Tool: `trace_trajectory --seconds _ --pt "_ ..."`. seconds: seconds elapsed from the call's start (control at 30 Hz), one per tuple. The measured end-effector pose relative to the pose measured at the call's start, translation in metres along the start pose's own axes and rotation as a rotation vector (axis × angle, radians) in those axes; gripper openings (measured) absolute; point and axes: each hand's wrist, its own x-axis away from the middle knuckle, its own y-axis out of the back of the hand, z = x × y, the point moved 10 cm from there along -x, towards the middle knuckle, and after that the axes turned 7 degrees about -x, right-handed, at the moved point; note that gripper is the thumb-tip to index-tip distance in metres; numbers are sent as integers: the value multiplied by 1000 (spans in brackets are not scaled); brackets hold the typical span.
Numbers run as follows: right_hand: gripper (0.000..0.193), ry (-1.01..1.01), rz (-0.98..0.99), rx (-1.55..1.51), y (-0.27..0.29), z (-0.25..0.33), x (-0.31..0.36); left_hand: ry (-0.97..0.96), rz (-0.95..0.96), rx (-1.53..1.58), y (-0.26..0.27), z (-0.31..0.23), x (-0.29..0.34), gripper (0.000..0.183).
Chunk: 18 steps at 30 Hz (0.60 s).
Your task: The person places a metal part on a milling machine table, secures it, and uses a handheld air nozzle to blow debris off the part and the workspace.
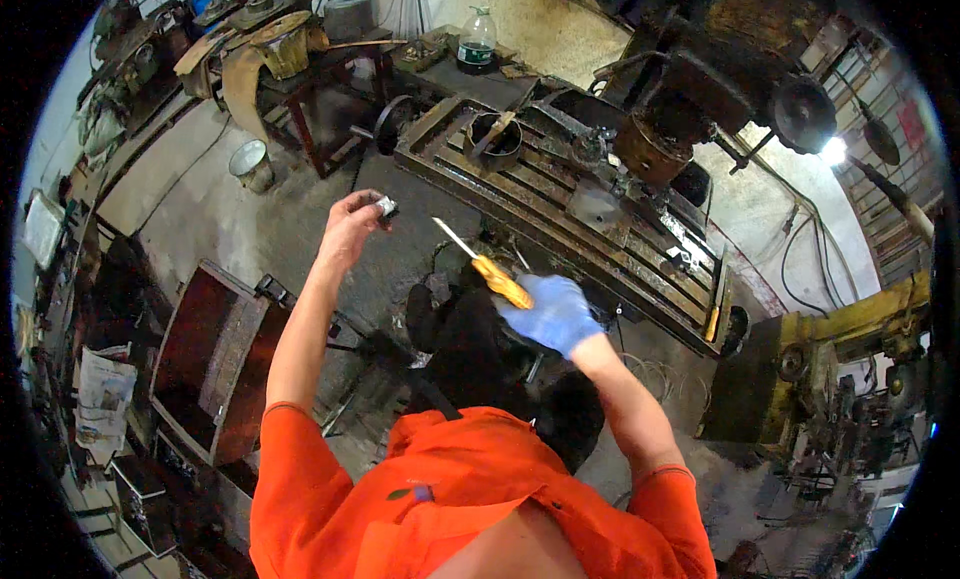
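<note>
My bare left hand [352, 226] pinches a small silvery metal part [387, 207] between thumb and fingers, out over the floor. My right hand [552, 314], in a blue glove, is wrapped round the yellow handle of a hand tool [502, 282]. Its thin, straight metal shaft points up and left toward the small part, with a gap between them. Whether the shaft is a file or a screwdriver, I cannot make out. Beyond both hands lies a slotted machine table [560, 194], dark with grime.
A round metal container [494, 144] with a brush-like tool across it sits on the machine table. Behind stands a large clear bottle [477, 41]. A pale bucket [251, 166] is on the floor at left, near an open brown metal cabinet [215, 364]. A yellowish machine [790, 364] stands right.
</note>
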Motion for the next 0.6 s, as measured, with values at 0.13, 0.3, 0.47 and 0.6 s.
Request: trace_trajectory --seconds 0.13,0.3,0.47,0.6 --pt "54 122 291 60 -50 39 -18 27 26 -325 -16 -7 11 18" --pt "57 24 223 -52 -36 3 -16 72 135 -342 4 15 16 18" --pt "52 -16 345 -2 -44 -18 5 82 197 -348 -24 35 4 18" --pt "52 -42 320 -53 -29 -30 19 79 223 -422 -61 30 0 21"
